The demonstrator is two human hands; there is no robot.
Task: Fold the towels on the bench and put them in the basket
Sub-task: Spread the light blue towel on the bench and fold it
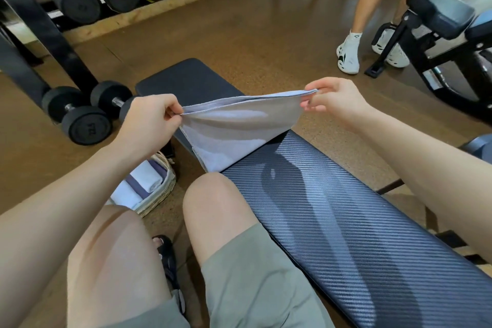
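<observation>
A pale blue-grey towel (234, 130), folded double, hangs stretched between my two hands above the black bench (346, 208). My left hand (149, 120) pinches its left corners and my right hand (335, 96) pinches its right corners. The towel's lower fold touches the bench pad near my right knee. A wicker basket (162, 192) stands on the floor left of the bench, partly hidden behind my left arm and thigh. Folded white and blue-striped towels (143, 181) lie inside it.
Dumbbells (80, 114) lie on the floor at the left beside a black rack post (53, 29). More dumbbells fill the rack at the back. Another person's legs (354, 42) stand at the far right by a second bench (439, 16).
</observation>
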